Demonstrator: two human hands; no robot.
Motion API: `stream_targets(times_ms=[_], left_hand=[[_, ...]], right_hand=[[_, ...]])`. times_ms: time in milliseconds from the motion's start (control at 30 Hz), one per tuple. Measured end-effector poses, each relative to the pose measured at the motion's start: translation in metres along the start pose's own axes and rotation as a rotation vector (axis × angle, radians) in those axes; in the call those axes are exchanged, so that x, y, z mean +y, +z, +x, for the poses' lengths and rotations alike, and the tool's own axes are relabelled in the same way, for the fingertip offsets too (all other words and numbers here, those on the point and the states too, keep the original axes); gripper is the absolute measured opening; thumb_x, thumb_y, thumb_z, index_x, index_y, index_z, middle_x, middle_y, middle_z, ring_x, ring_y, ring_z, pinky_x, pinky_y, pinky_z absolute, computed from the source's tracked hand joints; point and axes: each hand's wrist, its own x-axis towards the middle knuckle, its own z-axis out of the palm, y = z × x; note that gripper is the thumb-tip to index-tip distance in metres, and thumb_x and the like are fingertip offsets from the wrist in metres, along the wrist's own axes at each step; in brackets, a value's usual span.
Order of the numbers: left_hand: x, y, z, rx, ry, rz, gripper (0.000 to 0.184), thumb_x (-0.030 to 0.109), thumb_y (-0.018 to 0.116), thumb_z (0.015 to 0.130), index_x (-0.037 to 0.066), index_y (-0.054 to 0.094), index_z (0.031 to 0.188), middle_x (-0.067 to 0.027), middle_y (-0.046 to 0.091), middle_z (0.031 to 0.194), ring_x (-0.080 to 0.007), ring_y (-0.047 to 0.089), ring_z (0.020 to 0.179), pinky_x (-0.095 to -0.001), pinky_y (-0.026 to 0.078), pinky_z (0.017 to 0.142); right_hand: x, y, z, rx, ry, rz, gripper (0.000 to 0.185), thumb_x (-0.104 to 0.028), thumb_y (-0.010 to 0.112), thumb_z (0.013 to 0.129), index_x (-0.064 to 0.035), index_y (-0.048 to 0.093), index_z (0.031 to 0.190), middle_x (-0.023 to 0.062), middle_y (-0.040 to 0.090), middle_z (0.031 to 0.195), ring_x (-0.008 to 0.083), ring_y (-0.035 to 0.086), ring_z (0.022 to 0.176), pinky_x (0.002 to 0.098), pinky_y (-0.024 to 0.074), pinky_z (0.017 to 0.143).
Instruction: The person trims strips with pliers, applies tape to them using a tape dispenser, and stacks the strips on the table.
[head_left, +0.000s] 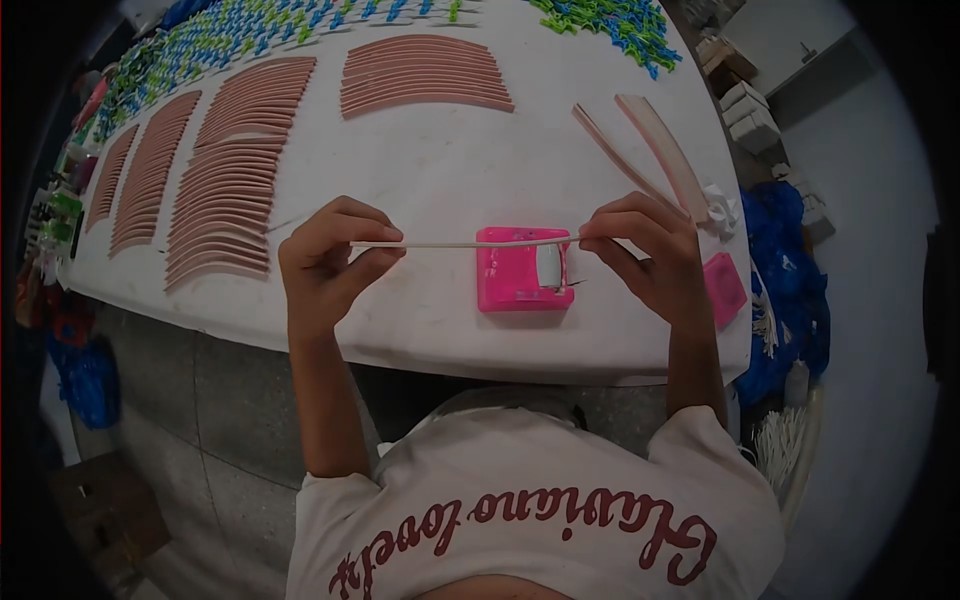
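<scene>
Pinched at its left end by my left hand (335, 255), a thin pale strip (445, 245) stretches level across to my right hand (650, 250), whose thumb and fingers close on the other end. Under the strip's right half stands a bright pink box-shaped holder (505, 285) with a pale roll or insert in it; it looks like a tape dispenser. The strip passes over its upper part, and I cannot tell whether they touch. Close to my right hand lie a thick bundle of pinkish strips (662, 150) and a narrower strip (620, 150).
Rows of curved pink strips (235, 150) lie on the white-covered table (420, 175), with another group (425, 75) at the back. Blue and green small pieces (610, 30) pile up at the far edge. A pink flat piece (725, 288) and crumpled white paper (720, 210) sit at right.
</scene>
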Motion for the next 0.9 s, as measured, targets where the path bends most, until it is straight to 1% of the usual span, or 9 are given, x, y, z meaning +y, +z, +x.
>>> stream_targets(times_ms=[67, 200, 300, 367, 500, 733, 800, 833, 900], left_hand=[[0.012, 0.005, -0.006, 0.154, 0.007, -0.132, 0.019, -0.01, 0.065, 0.082, -0.005, 0.067, 0.101, -0.0162, 0.063, 0.098, -0.0207, 0.065, 0.086, -0.0323, 0.06, 0.072], [0.021, 0.007, -0.015, 0.232, 0.028, -0.109, 0.021, -0.014, 0.059, 0.082, -0.005, 0.066, 0.099, -0.0165, 0.062, 0.098, -0.0207, 0.065, 0.083, -0.0362, 0.062, 0.073], [0.019, 0.009, -0.014, 0.265, 0.122, -0.16, 0.017, -0.009, 0.055, 0.084, -0.004, 0.064, 0.098, -0.0165, 0.062, 0.098, -0.0212, 0.065, 0.081, -0.0359, 0.061, 0.071], [0.013, 0.008, -0.015, 0.381, 0.229, -0.322, 0.015, -0.003, 0.051, 0.087, -0.002, 0.061, 0.098, -0.0159, 0.062, 0.095, -0.0226, 0.066, 0.08, -0.0369, 0.059, 0.07], [0.01, -0.007, -0.022, 0.618, 0.113, -0.381, 0.014, 0.001, 0.05, 0.091, -0.001, 0.06, 0.1, -0.0161, 0.064, 0.092, -0.0224, 0.065, 0.078, -0.038, 0.057, 0.07], [0.012, -0.005, -0.019, 0.482, 0.285, -0.292, 0.009, 0.001, 0.057, 0.093, -0.002, 0.061, 0.1, -0.0163, 0.065, 0.095, -0.0228, 0.067, 0.079, -0.0357, 0.058, 0.07], [0.017, -0.006, -0.012, 0.412, 0.339, -0.164, 0.016, -0.002, 0.062, 0.09, -0.002, 0.063, 0.106, -0.0158, 0.067, 0.096, -0.0207, 0.068, 0.082, -0.0336, 0.059, 0.071], [0.02, -0.006, -0.012, 0.43, 0.337, -0.166, 0.016, -0.002, 0.062, 0.09, -0.002, 0.063, 0.106, -0.0158, 0.067, 0.096, -0.0207, 0.068, 0.082, -0.0336, 0.059, 0.071], [0.024, -0.007, -0.011, 0.468, 0.216, 0.063, 0.022, -0.002, 0.066, 0.088, -0.003, 0.064, 0.109, -0.0147, 0.069, 0.097, -0.0175, 0.068, 0.085, -0.0311, 0.058, 0.073]], right_hand=[[-0.001, 0.005, 0.0, -0.007, -0.004, 0.029, 0.015, -0.004, 0.074, 0.08, -0.0068, 0.068, 0.093, 0.0054, 0.066, 0.086, 0.0154, 0.067, 0.074, 0.0274, 0.0551, 0.058], [-0.007, 0.01, 0.005, -0.022, -0.02, 0.046, 0.014, -0.004, 0.074, 0.08, -0.0065, 0.068, 0.092, 0.0056, 0.066, 0.086, 0.015, 0.067, 0.074, 0.0268, 0.0551, 0.059], [-0.008, 0.011, 0.007, -0.041, -0.022, 0.079, 0.015, -0.004, 0.075, 0.08, -0.0058, 0.069, 0.094, 0.006, 0.067, 0.086, 0.015, 0.068, 0.074, 0.0262, 0.055, 0.059], [-0.008, 0.01, 0.007, -0.086, 0.04, 0.039, 0.017, -0.004, 0.074, 0.081, -0.005, 0.071, 0.097, 0.0066, 0.067, 0.085, 0.0159, 0.068, 0.074, 0.0266, 0.0551, 0.06], [-0.004, 0.0, 0.003, -0.157, 0.079, 0.015, 0.018, -0.002, 0.072, 0.082, -0.0048, 0.072, 0.1, 0.0068, 0.068, 0.085, 0.0166, 0.068, 0.074, 0.0274, 0.0554, 0.062], [0.0, 0.003, -0.002, -0.255, 0.104, -0.057, 0.016, 0.002, 0.07, 0.082, -0.0035, 0.069, 0.097, 0.0081, 0.066, 0.089, 0.018, 0.066, 0.08, 0.0293, 0.0543, 0.063], [0.001, 0.005, -0.002, -0.273, 0.073, -0.092, 0.017, 0.002, 0.07, 0.081, -0.003, 0.068, 0.097, 0.0083, 0.065, 0.089, 0.0187, 0.065, 0.082, 0.03, 0.054, 0.063], [0.003, 0.006, -0.001, -0.282, 0.072, -0.111, 0.017, 0.002, 0.071, 0.08, -0.0028, 0.068, 0.097, 0.0085, 0.065, 0.088, 0.0192, 0.065, 0.081, 0.0307, 0.0539, 0.063], [0.008, 0.011, -0.002, -0.302, 0.068, -0.133, 0.017, 0.001, 0.071, 0.08, -0.0026, 0.067, 0.097, 0.0087, 0.065, 0.087, 0.0198, 0.064, 0.081, 0.0314, 0.0538, 0.064]])
